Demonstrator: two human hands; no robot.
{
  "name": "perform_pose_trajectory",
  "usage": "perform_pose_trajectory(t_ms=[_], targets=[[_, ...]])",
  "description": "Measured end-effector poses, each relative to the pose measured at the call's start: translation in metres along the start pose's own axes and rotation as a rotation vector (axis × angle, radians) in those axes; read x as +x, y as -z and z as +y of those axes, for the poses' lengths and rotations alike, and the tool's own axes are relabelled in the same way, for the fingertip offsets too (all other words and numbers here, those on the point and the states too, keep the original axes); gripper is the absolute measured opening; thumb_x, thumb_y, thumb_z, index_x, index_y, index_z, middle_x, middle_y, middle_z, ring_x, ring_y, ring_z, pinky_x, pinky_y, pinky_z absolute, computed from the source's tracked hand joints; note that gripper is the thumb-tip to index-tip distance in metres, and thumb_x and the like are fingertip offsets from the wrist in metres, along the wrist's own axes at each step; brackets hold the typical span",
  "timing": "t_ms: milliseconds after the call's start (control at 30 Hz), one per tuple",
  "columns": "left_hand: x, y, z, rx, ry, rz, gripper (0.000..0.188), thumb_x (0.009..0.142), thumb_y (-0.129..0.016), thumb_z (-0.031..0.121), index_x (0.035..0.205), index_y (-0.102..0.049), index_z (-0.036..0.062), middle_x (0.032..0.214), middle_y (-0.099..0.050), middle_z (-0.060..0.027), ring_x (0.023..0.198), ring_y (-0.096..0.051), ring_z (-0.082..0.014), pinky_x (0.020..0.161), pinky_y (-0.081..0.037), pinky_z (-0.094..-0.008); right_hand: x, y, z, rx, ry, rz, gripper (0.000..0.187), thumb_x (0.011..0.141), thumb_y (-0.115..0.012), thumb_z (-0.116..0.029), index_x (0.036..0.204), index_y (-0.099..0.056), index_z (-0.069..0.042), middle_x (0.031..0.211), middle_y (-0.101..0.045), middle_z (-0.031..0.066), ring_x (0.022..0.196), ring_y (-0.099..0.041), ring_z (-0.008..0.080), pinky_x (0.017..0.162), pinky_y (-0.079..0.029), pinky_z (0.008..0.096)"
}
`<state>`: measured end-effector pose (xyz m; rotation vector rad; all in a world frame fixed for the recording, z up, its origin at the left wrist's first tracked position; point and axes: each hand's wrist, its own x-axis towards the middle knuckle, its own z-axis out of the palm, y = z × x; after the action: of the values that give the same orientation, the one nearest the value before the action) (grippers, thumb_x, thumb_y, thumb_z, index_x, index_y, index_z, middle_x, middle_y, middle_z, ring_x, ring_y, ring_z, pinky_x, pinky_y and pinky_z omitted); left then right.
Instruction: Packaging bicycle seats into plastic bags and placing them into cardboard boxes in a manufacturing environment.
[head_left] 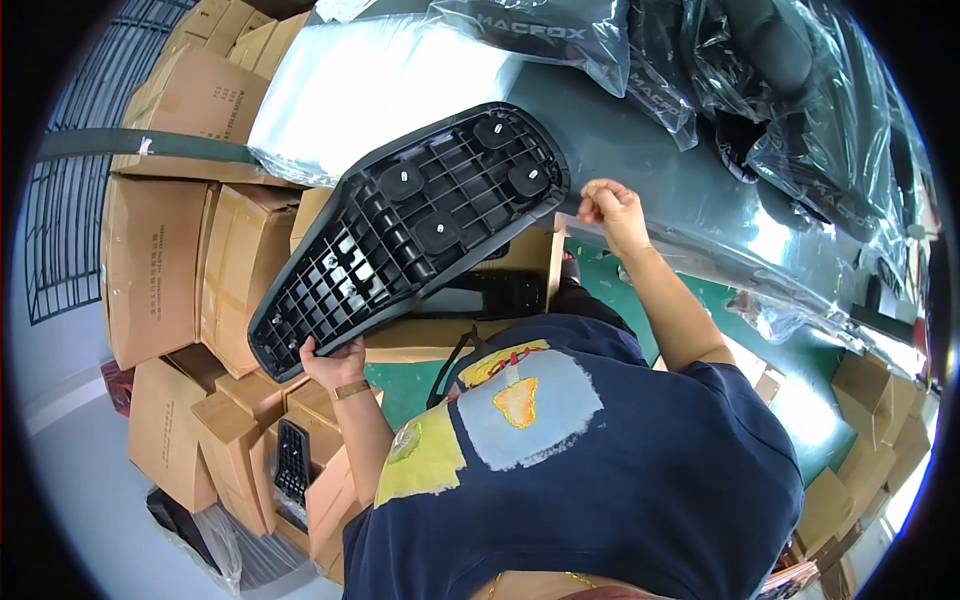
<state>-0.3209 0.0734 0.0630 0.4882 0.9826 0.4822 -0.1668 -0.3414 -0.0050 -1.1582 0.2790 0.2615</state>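
A long black bike seat (400, 225) is held with its ribbed plastic underside facing up. Its narrow end points down and left, and its wide end up and right. Several round-cornered black pads with small pale centres dot the wide end. My left hand (335, 365) grips the edge near the narrow end, with some fingers hidden beneath. Just off the wide end's right edge, my right hand (615, 215) is raised, apart from the seat. Its fingers are curled and pinched together; whatever may be between them is too small to make out.
Below the seat stands an open cardboard box (400, 345) with a dark glossy part (485, 295) in it. Stacked cartons (160, 270) fill the left. A dark worktable (630, 140) carries plastic-bagged black seats (800, 120) and clear wrap (370, 80). Another ribbed seat (292, 455) sits in a lower-left carton.
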Motion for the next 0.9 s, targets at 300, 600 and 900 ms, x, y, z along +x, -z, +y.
perform_pose_trajectory(t_ms=[300, 600, 900], targets=[[0.004, 0.013, -0.005, -0.03, 0.02, -0.087, 0.053, 0.07, -0.046, 0.027, 0.118, -0.052, 0.0068, 0.117, -0.056, -0.0128, 0.106, -0.055, -0.0337, 0.087, -0.045, -0.0532, -0.018, 0.023, 0.004, -0.892, 0.234, -0.029, 0.013, 0.081, -0.063, -0.014, 0.09, -0.063, -0.006, 0.072, -0.064, 0.0038, 0.064, -0.061, 0.0106, 0.06, -0.048, 0.0234], [0.012, 0.036, -0.019, -0.293, 0.166, -0.323, 0.049, 0.069, -0.05, 0.023, 0.114, -0.052, 0.0057, 0.113, -0.057, -0.0137, 0.105, -0.054, -0.0325, 0.092, -0.042, -0.0507, -0.016, -0.035, 0.013, -0.458, 0.147, 0.075, 0.017, 0.087, -0.06, -0.015, 0.1, -0.06, -0.004, 0.069, -0.055, 0.0005, 0.056, -0.05, 0.0063, 0.051, -0.045, 0.0203], [0.041, 0.063, -0.004, -0.427, 0.356, -0.437, 0.047, 0.07, -0.049, 0.022, 0.114, -0.053, 0.0064, 0.117, -0.056, -0.0105, 0.109, -0.051, -0.0307, 0.096, -0.037, -0.0502, -0.095, -0.062, 0.004, -0.165, 0.079, 0.281, 0.007, 0.087, -0.059, -0.016, 0.088, -0.058, -0.009, 0.058, -0.044, -0.0052, 0.048, -0.04, 0.005, 0.053, -0.044, 0.0246]])
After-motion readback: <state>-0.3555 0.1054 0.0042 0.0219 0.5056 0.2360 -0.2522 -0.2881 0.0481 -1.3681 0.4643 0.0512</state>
